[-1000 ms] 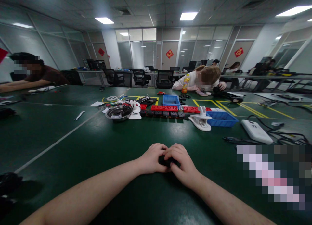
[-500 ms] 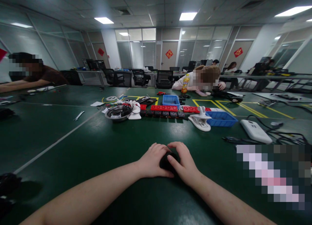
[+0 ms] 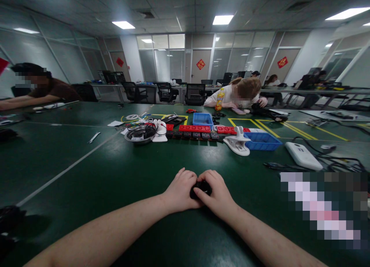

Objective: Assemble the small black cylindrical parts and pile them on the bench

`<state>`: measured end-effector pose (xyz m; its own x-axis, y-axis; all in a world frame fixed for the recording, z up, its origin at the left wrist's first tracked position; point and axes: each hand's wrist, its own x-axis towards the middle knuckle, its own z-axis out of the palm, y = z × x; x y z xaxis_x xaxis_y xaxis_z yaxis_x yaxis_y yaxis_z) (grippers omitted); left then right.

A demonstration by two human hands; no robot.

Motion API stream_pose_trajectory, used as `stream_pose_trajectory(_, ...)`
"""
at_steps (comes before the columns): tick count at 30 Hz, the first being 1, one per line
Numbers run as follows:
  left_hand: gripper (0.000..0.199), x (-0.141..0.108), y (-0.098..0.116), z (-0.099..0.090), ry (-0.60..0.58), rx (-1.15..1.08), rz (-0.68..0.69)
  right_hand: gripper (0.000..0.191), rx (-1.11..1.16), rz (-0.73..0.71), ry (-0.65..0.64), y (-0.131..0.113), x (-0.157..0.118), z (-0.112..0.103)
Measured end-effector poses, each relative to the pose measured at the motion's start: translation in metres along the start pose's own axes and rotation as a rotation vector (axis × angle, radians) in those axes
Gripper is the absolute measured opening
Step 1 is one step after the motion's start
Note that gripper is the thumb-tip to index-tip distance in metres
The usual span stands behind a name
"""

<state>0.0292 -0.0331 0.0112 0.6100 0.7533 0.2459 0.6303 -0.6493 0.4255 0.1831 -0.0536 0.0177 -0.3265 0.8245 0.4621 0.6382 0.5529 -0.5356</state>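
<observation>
Basically, black object [image 3: 204, 187] sits right between hands, toward the near edge of the table [image 3: 167, 242]: left hand [image 3: 182, 190] curled round its left, right hand [image 3: 219, 192] clasping, thumb across; neither nearer, long axis unclear.

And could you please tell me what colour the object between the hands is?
The object is black, shown best in the head view.

The table [image 3: 135, 174] lies open beside the left hand [image 3: 182, 192]; farther ahead, the bowl [image 3: 140, 141], red strip [image 3: 195, 128] and clip [image 3: 237, 145] bar the way, white box [image 3: 303, 156] and cables [image 3: 337, 163] rightward.
</observation>
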Motion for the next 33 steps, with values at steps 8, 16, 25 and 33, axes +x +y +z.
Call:
stream_pose_trajectory(8, 0.038, 0.003, -0.011, -0.002, -0.067, -0.160, 0.058, 0.017, 0.133, -0.141, -0.018, -0.003, -0.001, -0.006)
stream_pose_trajectory(16, 0.026, 0.003, -0.017, 0.001, -0.116, -0.115, 0.115, 0.023, 0.138, -0.179, -0.073, -0.003, -0.004, -0.008)
stream_pose_trajectory(25, 0.050, 0.002, -0.012, -0.001, -0.091, -0.084, 0.099, 0.027, 0.123, -0.234, -0.019, -0.005, -0.005, -0.008)
stream_pose_trajectory(33, 0.074, -0.001, -0.008, 0.005, -0.017, -0.030, -0.004, 0.016, 0.076, -0.164, 0.064, -0.003, -0.002, -0.004)
